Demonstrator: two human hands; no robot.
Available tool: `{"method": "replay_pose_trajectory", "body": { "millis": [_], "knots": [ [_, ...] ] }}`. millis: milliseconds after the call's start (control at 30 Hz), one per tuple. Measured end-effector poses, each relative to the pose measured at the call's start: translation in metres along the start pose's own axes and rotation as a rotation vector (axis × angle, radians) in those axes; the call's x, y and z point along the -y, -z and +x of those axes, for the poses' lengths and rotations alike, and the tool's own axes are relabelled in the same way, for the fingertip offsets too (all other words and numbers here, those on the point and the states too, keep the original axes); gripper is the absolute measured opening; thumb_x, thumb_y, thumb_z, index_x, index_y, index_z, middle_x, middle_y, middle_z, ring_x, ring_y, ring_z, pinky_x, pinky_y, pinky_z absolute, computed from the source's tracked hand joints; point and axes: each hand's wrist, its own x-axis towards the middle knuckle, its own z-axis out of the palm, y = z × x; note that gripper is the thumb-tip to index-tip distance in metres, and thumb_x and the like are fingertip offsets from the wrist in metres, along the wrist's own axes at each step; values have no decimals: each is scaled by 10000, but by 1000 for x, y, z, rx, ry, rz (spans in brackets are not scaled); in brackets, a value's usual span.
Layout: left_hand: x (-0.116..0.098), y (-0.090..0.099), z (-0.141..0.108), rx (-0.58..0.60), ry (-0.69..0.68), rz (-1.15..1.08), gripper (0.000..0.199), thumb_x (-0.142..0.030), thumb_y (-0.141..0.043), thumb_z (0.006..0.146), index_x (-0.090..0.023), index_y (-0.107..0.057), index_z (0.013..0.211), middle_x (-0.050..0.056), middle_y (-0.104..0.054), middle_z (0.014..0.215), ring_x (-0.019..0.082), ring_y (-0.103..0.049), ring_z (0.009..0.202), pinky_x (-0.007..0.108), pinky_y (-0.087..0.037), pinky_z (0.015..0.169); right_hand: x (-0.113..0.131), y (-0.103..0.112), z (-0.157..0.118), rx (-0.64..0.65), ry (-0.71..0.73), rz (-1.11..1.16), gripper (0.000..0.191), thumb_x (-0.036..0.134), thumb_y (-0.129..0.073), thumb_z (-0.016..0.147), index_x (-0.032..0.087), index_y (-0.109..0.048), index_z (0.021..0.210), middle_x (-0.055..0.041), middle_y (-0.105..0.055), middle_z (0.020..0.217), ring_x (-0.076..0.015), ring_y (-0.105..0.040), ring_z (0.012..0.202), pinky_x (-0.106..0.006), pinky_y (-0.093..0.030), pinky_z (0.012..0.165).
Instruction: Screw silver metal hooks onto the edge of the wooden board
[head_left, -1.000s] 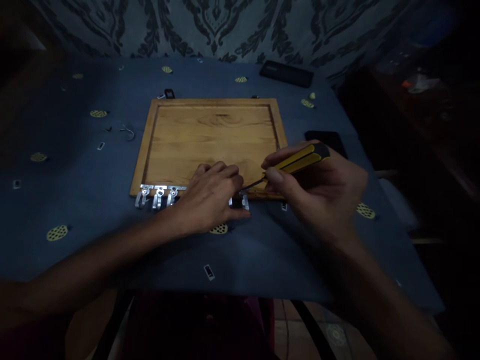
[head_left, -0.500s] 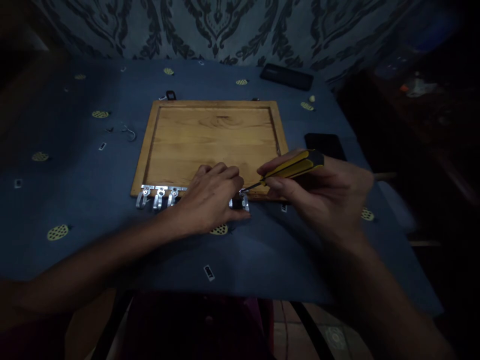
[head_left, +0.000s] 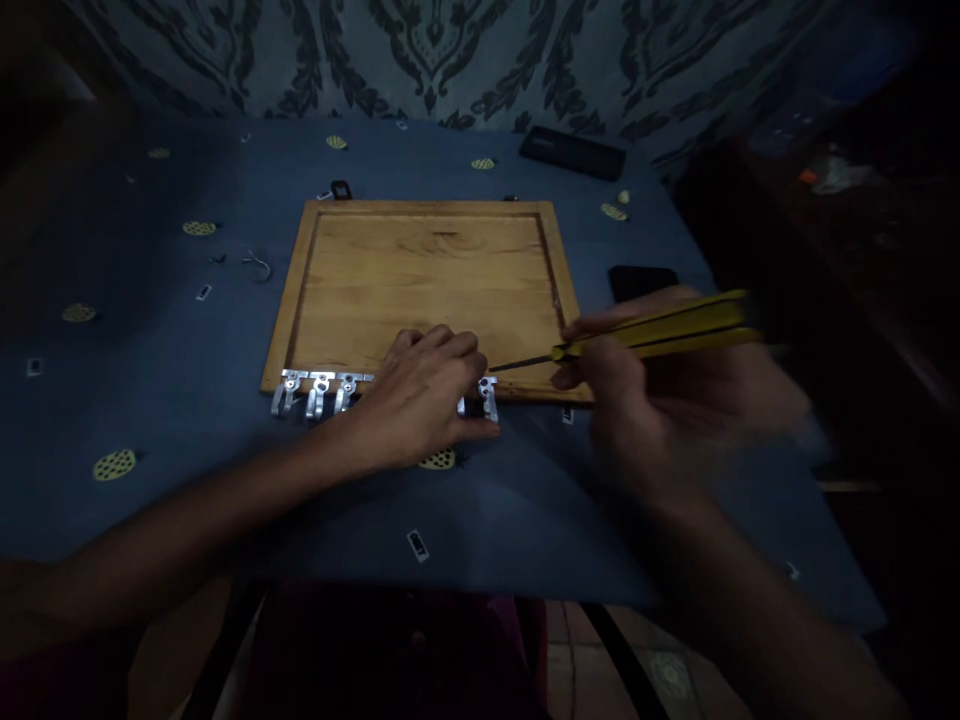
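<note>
A framed wooden board point(head_left: 427, 285) lies flat, with a metal strip of hooks point(head_left: 322, 384) along its near edge. My left hand point(head_left: 427, 400) is closed over the right part of that strip, its thumb below the edge, covering the middle hooks. In my right hand point(head_left: 660, 390), blurred by motion, is a yellow and black screwdriver point(head_left: 660, 330). Its thin shaft points left, with the tip just above the strip's right end, slightly apart from it.
A blue patterned cloth point(head_left: 300, 530) covers the table. A black case point(head_left: 572, 153) lies at the back right, and a dark phone-like object point(head_left: 641, 281) sits beyond my right hand. A curved metal piece point(head_left: 257, 266) lies left of the board.
My right hand has drawn back to the right with the screwdriver, whose tip has come off the strip's right end. My left hand has stayed in place.
</note>
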Motion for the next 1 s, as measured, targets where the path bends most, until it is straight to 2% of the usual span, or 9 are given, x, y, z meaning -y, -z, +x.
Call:
{"method": "replay_pose_trajectory", "body": {
  "millis": [100,300,533,767,867,1000],
  "knots": [
    [0,0,0,4,-4,-6,408,-507,-787,886,-149,-692,1058,82,-683,1150,305,-575,1142,425,-397,961,-2,-1,3,-145,125,31,29,305,-786,912,280,-778,901,23,-731,759,-131,-602,514,-301,-461,474],
    [-2,2,1,20,11,2,424,-513,-785,888,-145,-691,1076,87,-675,1163,315,-573,1177,432,-400,975,-6,-2,-1,37,-23,-13,136,388,-736,956,257,-765,930,8,-718,804,-149,-632,579,-300,-503,496],
    [0,1,1,5,-2,16,419,-507,-782,892,-144,-691,1080,89,-677,1149,316,-577,1154,439,-404,967,-10,-4,-5,61,-27,11,118,419,-719,969,309,-754,942,17,-714,815,-159,-635,580,-309,-518,491],
    [-2,1,1,23,2,24,437,-514,-773,897,-138,-692,1105,89,-673,1164,319,-576,1166,440,-403,966,-9,-5,-4,84,-10,21,79,356,-715,972,299,-743,924,15,-725,835,-156,-638,581,-320,-511,515],
    [-2,2,1,33,10,35,433,-514,-769,900,-139,-695,1103,96,-670,1169,328,-576,1171,450,-407,977,-5,-6,-3,78,17,-7,85,353,-749,948,291,-736,891,15,-716,800,-163,-638,584,-327,-503,520],
    [-3,3,1,33,12,33,426,-504,-768,904,-138,-695,1110,107,-671,1227,338,-567,1204,463,-413,999,1,-6,-2,96,-32,-16,116,358,-817,895,283,-733,871,12,-706,790,-169,-639,598,-331,-504,526]
  ]
}}
